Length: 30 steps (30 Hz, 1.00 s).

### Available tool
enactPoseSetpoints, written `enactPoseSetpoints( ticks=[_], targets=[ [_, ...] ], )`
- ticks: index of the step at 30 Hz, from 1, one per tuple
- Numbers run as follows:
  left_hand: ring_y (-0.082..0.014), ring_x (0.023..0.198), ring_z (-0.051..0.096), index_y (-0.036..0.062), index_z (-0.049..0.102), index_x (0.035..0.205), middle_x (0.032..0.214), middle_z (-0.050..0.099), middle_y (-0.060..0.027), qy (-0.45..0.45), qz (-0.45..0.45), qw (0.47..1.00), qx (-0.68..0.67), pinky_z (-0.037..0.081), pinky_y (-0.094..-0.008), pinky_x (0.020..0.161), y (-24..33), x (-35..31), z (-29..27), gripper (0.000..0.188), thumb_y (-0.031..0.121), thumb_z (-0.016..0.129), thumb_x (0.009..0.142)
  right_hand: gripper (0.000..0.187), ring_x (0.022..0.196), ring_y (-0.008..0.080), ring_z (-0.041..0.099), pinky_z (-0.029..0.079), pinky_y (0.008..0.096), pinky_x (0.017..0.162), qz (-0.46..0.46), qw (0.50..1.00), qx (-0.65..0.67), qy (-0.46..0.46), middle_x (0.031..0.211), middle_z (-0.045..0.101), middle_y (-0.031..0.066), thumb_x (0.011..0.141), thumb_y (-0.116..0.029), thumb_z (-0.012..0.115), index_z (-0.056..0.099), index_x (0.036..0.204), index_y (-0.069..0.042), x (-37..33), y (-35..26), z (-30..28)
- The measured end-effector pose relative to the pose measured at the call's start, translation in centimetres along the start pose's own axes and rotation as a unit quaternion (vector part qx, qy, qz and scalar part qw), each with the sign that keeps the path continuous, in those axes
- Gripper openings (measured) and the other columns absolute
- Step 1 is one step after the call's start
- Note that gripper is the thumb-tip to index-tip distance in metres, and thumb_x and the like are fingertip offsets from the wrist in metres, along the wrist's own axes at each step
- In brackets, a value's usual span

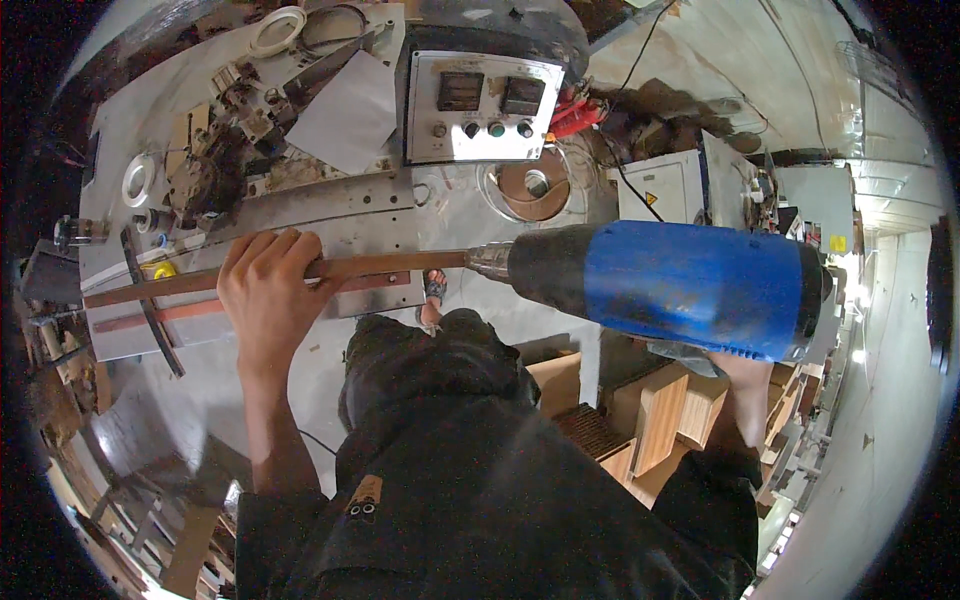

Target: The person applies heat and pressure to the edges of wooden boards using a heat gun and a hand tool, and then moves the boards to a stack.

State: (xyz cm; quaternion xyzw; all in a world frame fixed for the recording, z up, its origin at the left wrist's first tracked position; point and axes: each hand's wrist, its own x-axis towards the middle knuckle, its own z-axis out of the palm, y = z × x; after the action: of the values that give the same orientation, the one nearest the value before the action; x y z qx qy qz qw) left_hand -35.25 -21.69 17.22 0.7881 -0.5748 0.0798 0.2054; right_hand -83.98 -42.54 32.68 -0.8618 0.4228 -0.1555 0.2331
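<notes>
My left hand [272, 290] is closed round a long, narrow brown strip [385, 264], which lies level over the metal work table [350, 200]. At the strip's right end is the metal nozzle of a blue and black heat gun [690, 285]; whether they touch, I cannot tell. My right hand [728, 362] holds the heat gun from below, with its fingers mostly hidden behind the blue body. A second, reddish strip [200, 312] lies on the table just nearer to me, across a dark metal bar [150, 305].
A control panel [485, 107] with two displays and knobs stands beyond the strip. Greasy machine parts [210, 170], a white sheet [350, 110] and white rolls [138, 180] occupy the table's far left. Wooden boards [660, 420] stand at lower right, near my right arm.
</notes>
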Motion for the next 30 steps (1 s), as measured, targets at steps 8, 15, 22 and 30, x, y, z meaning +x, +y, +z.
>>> enactPoseSetpoints(
  ticks=[8, 15, 22, 30],
  targets=[
    [-0.0268, 0.084, 0.07, 0.0129, 0.064, 0.077, 0.081, 0.07, -0.0002, 0.005, 0.01, 1.0, 0.004, 0.056, -0.0414, 0.082, 0.0, 0.0, 0.2, 0.039, 0.022, 0.096, 0.057, 0.069, 0.118, 0.0265, 0.072, 0.058, 0.043, 0.105, 0.011, 1.0, -0.02, -0.002, 0.133, 0.075, 0.0135, 0.08, -0.016, 0.1, 0.068, 0.139, -0.002, 0.2, -0.1, -0.4],
    [-0.0266, 0.084, 0.07, 0.0128, 0.063, 0.076, 0.081, 0.07, -0.0008, -0.02, -0.001, 1.0, 0.0, 0.056, -0.042, 0.083, 0.1, 0.4, 0.0, 0.04, 0.023, 0.097, 0.056, 0.068, 0.117, 0.0267, 0.072, 0.058, 0.0431, 0.104, 0.025, 0.999, -0.032, -0.002, 0.132, 0.074, 0.0135, 0.08, -0.016, 0.099, 0.068, 0.139, -0.002, -0.4, -0.2, -0.9],
    [-0.0278, 0.084, 0.07, 0.0123, 0.062, 0.075, 0.08, 0.069, -0.0022, -0.031, -0.005, 1.0, -0.001, 0.055, -0.0423, 0.084, 0.1, 0.6, 0.0, 0.04, 0.025, 0.096, 0.06, 0.067, 0.117, 0.0269, 0.072, 0.058, 0.0432, 0.103, 0.029, 0.999, -0.032, 0.004, 0.132, 0.074, 0.0135, 0.08, -0.017, 0.099, 0.068, 0.138, -0.002, -1.1, 0.1, -0.6],
    [-0.0278, 0.083, 0.069, 0.0123, 0.062, 0.076, 0.08, 0.069, -0.0021, -0.028, 0.002, 1.0, 0.001, 0.055, -0.0429, 0.083, -0.1, 0.7, 0.2, 0.042, 0.026, 0.097, 0.059, 0.067, 0.116, 0.0271, 0.072, 0.058, 0.0433, 0.103, 0.03, 0.999, -0.037, 0.009, 0.131, 0.074, 0.0136, 0.08, -0.017, 0.099, 0.068, 0.137, -0.002, -0.8, -0.1, -0.2]
  ],
)
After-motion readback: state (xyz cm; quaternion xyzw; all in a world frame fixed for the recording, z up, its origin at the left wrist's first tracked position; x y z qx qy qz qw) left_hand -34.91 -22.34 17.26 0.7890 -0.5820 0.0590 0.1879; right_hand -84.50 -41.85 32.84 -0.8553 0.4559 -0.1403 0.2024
